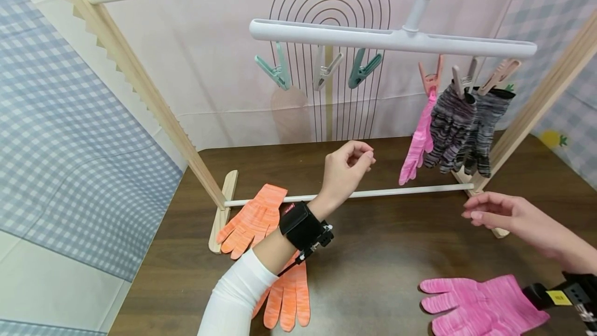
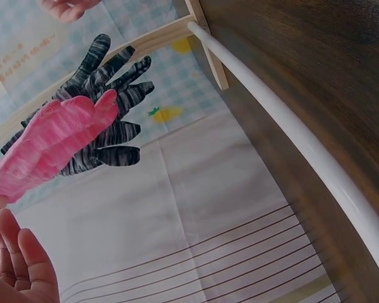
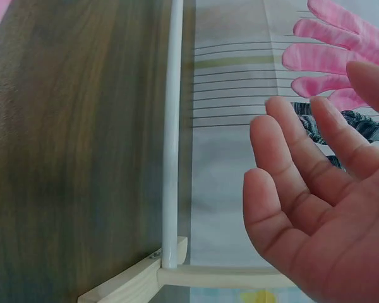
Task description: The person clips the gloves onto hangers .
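Observation:
My left hand (image 1: 342, 172) is raised before the rack with fingers loosely bent, holding nothing. To its right a pink glove (image 1: 422, 136) hangs from a coral clothespin (image 1: 431, 79) on the white hanger (image 1: 322, 33). Two grey-black striped gloves (image 1: 449, 126) hang beside it from a grey and a beige clothespin. Below them my right hand (image 1: 510, 217) hovers palm inward, fingers relaxed and free of any object. In the right wrist view the hanging pink glove (image 3: 328, 57) is beyond those fingertips. Under my right wrist another pink glove (image 1: 485, 307) lies flat on the table.
Two orange gloves (image 1: 258, 214) lie at the left, partly beneath my left forearm. Several unused clothespins, one mint (image 1: 278, 69), hang on the hanger's left half. The wooden rack's posts (image 1: 149, 97) flank the work, with a white lower bar (image 1: 410, 191) close above the table.

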`<move>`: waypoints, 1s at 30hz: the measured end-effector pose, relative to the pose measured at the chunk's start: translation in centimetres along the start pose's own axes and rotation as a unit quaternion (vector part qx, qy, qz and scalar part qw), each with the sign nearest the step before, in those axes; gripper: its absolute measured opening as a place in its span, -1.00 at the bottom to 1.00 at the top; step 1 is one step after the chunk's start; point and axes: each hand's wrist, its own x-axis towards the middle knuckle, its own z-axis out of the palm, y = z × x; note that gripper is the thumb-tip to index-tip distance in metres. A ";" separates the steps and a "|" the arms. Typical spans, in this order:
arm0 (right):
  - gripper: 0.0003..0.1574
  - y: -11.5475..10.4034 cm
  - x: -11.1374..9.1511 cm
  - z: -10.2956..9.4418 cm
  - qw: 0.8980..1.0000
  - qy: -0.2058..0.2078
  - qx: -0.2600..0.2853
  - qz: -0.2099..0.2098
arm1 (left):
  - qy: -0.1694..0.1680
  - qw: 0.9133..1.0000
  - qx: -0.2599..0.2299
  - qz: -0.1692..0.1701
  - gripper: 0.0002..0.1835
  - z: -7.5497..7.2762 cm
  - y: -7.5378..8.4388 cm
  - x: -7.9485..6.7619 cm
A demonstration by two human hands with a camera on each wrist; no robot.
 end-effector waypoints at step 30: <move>-0.67 0.9 -2.4 1.2 0.991 -0.026 -0.124 0.037 | 0.002 1.000 0.001 0.004 -0.89 -0.6 0.5 -0.1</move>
